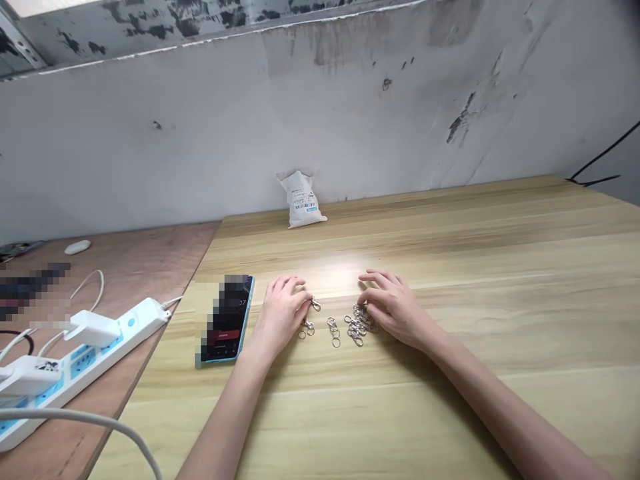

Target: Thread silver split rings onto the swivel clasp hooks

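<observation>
A small metal lobster clasp [316, 305] sticks out from the thumb and index fingertips of my left hand [283, 312], which are closed on it. Just below that thumb lie a few metal rings and clasp parts [307, 329], partly hidden by the hand. My right hand [393, 303] rests over a small heap of silver clasps [357, 328]; its fingers are apart and curved, and its thumb and index tips touch the heap's far edge. Between the hands, a short line of metal rings [334, 333] lies on the table.
A phone [235, 320] lies left of my left hand. At far left, a white power strip [80, 367] with chargers and cables sits on a brown surface [185, 247]. A white packet [302, 202] leans against the wall behind the wooden table [475, 267].
</observation>
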Available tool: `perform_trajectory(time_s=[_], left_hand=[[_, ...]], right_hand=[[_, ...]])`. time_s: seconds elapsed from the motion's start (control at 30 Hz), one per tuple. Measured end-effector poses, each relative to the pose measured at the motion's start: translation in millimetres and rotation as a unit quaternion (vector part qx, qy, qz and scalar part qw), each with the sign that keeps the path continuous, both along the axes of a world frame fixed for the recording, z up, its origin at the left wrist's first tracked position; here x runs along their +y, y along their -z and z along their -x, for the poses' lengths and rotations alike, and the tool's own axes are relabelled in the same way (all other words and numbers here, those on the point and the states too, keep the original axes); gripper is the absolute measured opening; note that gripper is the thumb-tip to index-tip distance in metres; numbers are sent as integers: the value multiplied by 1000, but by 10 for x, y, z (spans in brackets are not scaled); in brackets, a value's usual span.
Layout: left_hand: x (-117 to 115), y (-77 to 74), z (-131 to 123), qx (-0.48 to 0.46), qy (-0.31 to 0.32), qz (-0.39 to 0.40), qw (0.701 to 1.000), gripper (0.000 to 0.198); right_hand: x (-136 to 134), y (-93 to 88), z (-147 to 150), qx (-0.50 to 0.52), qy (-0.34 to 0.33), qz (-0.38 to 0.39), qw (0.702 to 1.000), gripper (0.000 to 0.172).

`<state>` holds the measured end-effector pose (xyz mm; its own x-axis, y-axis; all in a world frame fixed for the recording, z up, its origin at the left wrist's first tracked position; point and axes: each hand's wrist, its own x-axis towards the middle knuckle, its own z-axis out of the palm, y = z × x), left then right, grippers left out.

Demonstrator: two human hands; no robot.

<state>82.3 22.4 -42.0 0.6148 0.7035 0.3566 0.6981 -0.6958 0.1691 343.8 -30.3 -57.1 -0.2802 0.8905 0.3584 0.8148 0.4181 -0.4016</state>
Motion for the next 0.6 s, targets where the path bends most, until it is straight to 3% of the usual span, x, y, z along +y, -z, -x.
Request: perform_trajectory(time_s=[0.47, 0.6], left_hand=[[-20, -40, -10, 1, -13, -9, 1000, 12], [-18, -47, -15, 12, -7, -26, 1000, 29]], right_hand=[[-10, -13, 41, 13, -7, 7, 1000, 20], [-9, -17, 43, 14, -10, 4, 1000, 20]])
